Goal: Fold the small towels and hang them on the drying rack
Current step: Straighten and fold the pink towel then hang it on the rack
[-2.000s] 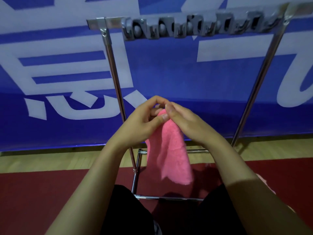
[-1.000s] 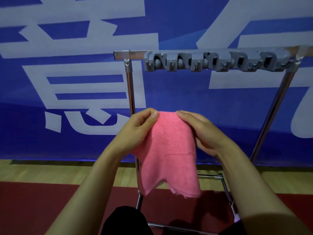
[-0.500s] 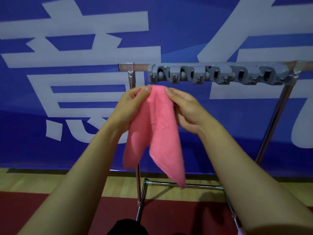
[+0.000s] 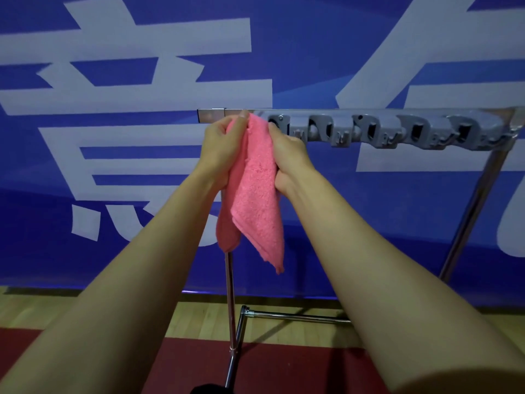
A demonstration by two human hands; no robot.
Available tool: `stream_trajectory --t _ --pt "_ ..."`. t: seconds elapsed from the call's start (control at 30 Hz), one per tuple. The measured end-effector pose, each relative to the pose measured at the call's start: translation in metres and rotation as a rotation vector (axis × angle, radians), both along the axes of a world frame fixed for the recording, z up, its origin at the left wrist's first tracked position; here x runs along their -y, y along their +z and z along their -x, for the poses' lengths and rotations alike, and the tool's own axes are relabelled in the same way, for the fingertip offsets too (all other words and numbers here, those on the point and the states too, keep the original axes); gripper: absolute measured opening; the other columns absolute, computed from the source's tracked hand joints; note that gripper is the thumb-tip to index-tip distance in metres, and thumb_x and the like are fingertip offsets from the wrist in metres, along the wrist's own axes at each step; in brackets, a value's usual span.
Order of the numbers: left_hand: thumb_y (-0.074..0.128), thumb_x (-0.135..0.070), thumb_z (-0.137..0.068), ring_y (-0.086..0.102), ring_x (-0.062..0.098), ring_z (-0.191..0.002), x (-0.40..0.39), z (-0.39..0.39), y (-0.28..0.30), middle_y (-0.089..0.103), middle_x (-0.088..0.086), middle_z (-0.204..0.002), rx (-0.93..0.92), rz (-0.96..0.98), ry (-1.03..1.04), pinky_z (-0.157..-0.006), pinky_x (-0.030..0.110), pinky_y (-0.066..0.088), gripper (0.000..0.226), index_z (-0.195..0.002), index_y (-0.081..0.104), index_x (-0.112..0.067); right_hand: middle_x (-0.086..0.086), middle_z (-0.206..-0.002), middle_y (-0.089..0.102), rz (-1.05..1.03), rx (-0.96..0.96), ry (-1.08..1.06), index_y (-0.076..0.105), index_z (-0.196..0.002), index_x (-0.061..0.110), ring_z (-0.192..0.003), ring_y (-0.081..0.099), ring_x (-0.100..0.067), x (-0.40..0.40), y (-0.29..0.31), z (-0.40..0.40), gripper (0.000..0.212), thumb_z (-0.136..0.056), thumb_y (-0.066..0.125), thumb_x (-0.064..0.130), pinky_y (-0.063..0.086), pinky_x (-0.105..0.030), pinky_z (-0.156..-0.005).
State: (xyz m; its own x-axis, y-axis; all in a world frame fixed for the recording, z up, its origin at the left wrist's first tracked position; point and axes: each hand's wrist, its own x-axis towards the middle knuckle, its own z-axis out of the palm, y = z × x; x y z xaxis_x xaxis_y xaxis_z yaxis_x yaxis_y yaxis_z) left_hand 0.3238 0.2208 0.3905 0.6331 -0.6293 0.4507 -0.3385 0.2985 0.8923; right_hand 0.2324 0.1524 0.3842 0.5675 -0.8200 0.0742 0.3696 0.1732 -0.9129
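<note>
Towel, pink and fluffy, one only, is held up at the left end of the drying rack, its top edge just under the rack's top bar and its folded layers hanging down in two uneven tails in front of the left upright. Both arms reach forward and up from the bottom of the view, bare to the elbow, converging on the cloth.

The left hand clasps the towel's left side, fingers curled round the bunched fabric and the thumb tip raised against the top edge, close to the end of the bar. The right hand grasps the right side, fingers wrapped behind the cloth and the heel of the palm pressed to its edge. Each grip is clenched on the towel; neither is released.

The rack is a shiny metal frame with two slanting uprights and a low crossbar near the floor. Along its top bar runs a grey strip of clips; I count five housings, all without anything in them. The right hand's knuckles sit just beside the first one.

Behind stands a blue banner with large white lettering. The floor shows pale wood next to the banner and dark red nearer the person.
</note>
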Motion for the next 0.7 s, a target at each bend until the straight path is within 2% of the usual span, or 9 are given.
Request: stream_trajectory --t 0.1,0.2,0.27,0.4,0.5,0.57,0.6,0.7 --pt "0.058 -0.040 -0.106 0.063 0.001 -0.055 0.007 -0.002 -0.005 0.067 -0.005 -0.071 -0.012 -0.017 -0.009 -0.054 0.020 0.052 0.033 -0.098 0.071 -0.011 -0.011 -0.087 0.074 -0.011 -0.006 -0.011 0.073 -0.099 0.008 -0.079 0.070 -0.027 0.004 -0.008 -0.002 0.032 -0.104 0.059 0.036 0.060 -0.045 -0.080" --pt "0.057 -0.044 -0.105 0.058 -0.001 -0.051 0.010 -0.008 -0.012 0.063 -0.014 -0.059 -0.021 -0.050 0.015 -0.051 0.018 0.047 0.035 -0.090 0.070 -0.015 -0.011 -0.088 0.072 -0.012 -0.022 -0.028 0.072 -0.110 0.005 -0.077 0.069 -0.025 0.006 -0.011 -0.006 0.035 -0.103 0.059 0.037 0.060 -0.040 -0.074" --pt "0.057 -0.047 -0.105 0.054 0.002 -0.049 0.010 -0.009 -0.017 0.057 -0.013 -0.056 -0.027 -0.059 0.017 -0.051 0.021 0.046 0.040 -0.083 0.065 -0.014 -0.012 -0.091 0.073 -0.001 -0.042 -0.028 0.072 -0.112 0.004 -0.079 0.070 -0.026 0.008 -0.011 -0.009 0.035 -0.101 0.063 0.036 0.061 -0.041 -0.076" --pt "0.057 -0.046 -0.105 0.050 0.004 -0.047 0.008 -0.001 -0.034 0.054 -0.008 -0.057 -0.083 -0.052 -0.027 -0.048 0.021 0.044 0.042 -0.078 0.061 -0.014 -0.011 -0.087 0.075 0.077 -0.094 -0.050 0.075 -0.098 0.007 -0.079 0.071 -0.026 0.007 -0.017 -0.014 0.038 -0.095 0.070 0.044 0.061 -0.048 -0.082" --pt "0.051 -0.045 -0.108 0.050 0.005 -0.046 0.014 0.004 -0.050 0.053 -0.006 -0.058 -0.010 -0.149 0.018 -0.048 0.022 0.044 0.043 -0.077 0.058 -0.015 -0.007 -0.092 0.077 0.244 -0.195 -0.147 0.072 -0.096 0.015 -0.086 0.075 -0.024 0.007 -0.028 -0.016 0.047 -0.096 0.058 0.059 0.062 -0.046 -0.084" --pt "0.050 -0.036 -0.109 0.054 0.009 -0.051 0.017 0.009 -0.064 0.057 -0.005 -0.061 0.077 -0.230 0.064 -0.053 0.026 0.049 0.035 -0.080 0.059 -0.019 -0.003 -0.092 0.074 0.384 -0.271 -0.232 0.068 -0.094 0.017 -0.087 0.071 -0.020 0.004 -0.035 -0.011 0.047 -0.101 0.047 0.058 0.059 -0.040 -0.081" --pt "0.052 -0.032 -0.109 0.055 0.011 -0.052 0.017 0.012 -0.071 0.057 -0.004 -0.061 0.061 -0.230 0.048 -0.058 0.030 0.051 0.031 -0.081 0.059 -0.021 -0.002 -0.091 0.072 0.443 -0.301 -0.263 0.065 -0.091 0.017 -0.086 0.069 -0.019 0.004 -0.039 -0.009 0.046 -0.103 0.043 0.056 0.057 -0.038 -0.078" --pt "0.059 -0.024 -0.105 0.054 0.007 -0.047 0.014 0.017 -0.087 0.054 -0.006 -0.055 0.001 -0.180 -0.014 -0.061 0.034 0.048 0.029 -0.076 0.057 -0.019 -0.001 -0.082 0.065 0.506 -0.334 -0.287 0.059 -0.085 0.012 -0.083 0.067 -0.024 0.007 -0.057 -0.004 0.049 -0.105 0.041 0.054 0.056 -0.046 -0.076"
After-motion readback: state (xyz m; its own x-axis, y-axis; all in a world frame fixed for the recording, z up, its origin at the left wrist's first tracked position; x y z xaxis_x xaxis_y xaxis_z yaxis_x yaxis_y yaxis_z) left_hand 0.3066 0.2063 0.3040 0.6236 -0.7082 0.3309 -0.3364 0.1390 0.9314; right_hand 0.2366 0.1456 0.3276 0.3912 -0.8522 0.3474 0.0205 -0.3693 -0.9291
